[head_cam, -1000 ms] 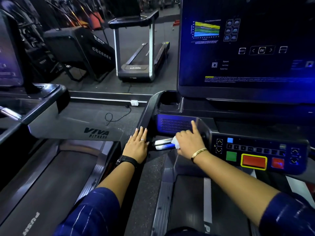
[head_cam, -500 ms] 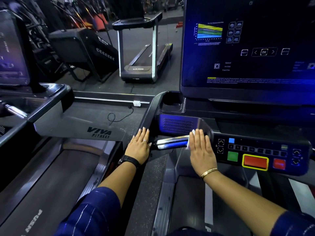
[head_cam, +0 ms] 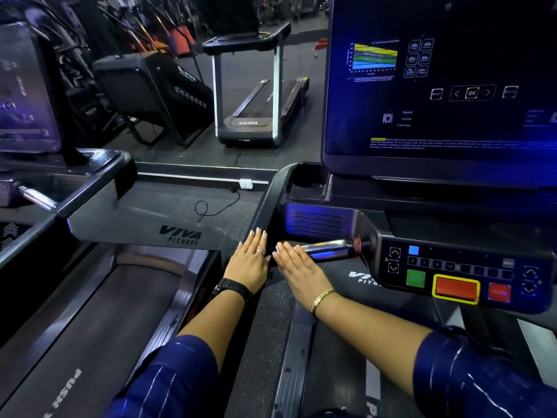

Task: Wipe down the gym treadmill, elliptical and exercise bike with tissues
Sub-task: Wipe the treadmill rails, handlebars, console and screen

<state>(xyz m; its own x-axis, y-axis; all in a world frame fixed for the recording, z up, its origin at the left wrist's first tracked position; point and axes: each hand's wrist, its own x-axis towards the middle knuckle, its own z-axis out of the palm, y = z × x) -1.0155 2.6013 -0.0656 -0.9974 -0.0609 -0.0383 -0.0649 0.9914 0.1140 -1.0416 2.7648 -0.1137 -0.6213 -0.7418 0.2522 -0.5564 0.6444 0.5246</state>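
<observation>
I stand on a black treadmill whose console (head_cam: 458, 276) carries green, red and yellow-framed buttons below a big dark screen (head_cam: 437, 86). A chrome grip bar (head_cam: 327, 250) sticks out left from the console. My right hand (head_cam: 298, 267) lies flat with straight fingers over the bar's left end. No tissue shows; it may be hidden under the palm. My left hand (head_cam: 250, 260), with rings and a black watch, rests flat on the treadmill's black left side rail (head_cam: 265, 206).
A second treadmill (head_cam: 90, 297) marked VIVA FITNESS stands close on the left. Farther back stand another treadmill (head_cam: 259, 116) and a black slanted machine (head_cam: 156, 92). A cable (head_cam: 211, 206) lies on the floor. A cup holder (head_cam: 307, 179) sits beside the screen.
My right hand slid left along the chrome bar, from the console end to the bar's left tip. The white tissue seen earlier at the hand is now out of sight. The left hand stayed put.
</observation>
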